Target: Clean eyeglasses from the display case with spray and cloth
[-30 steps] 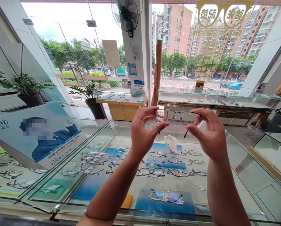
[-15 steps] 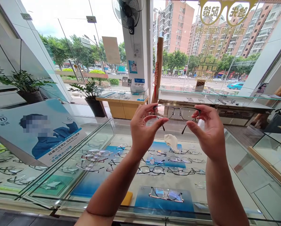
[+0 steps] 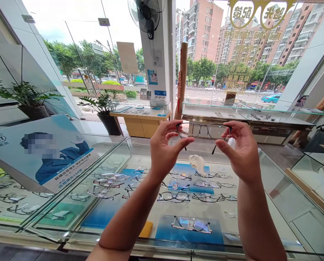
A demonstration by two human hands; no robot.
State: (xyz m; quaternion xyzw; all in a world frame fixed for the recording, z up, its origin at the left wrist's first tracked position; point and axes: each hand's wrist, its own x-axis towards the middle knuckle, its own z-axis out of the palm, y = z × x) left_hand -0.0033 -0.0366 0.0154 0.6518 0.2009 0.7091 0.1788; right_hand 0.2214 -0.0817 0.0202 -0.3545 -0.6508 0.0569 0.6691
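A pair of dark-rimmed glasses (image 3: pixel 204 131) is held up above the glass display case, its temples pointing down. My left hand (image 3: pixel 169 143) pinches the left end of the frame between thumb and fingers. At the other end, my right hand (image 3: pixel 239 146) grips the rim the same way. Below them a crumpled white cloth (image 3: pixel 197 164) lies on the case. Another pair of glasses (image 3: pixel 191 224) rests on a blue pad (image 3: pixel 162 235) near the front edge.
Several glasses stand in rows in the display case (image 3: pixel 278 217). A poster board (image 3: pixel 66 145) leans at the left, and a yellow object (image 3: pixel 146 229) lies near the front. Farther back are potted plants (image 3: pixel 107 112), a wooden counter (image 3: pixel 135 125) and windows.
The glasses have tilted very slightly, and their temples have shifted a little. Both hands keep their hold in almost the same place.
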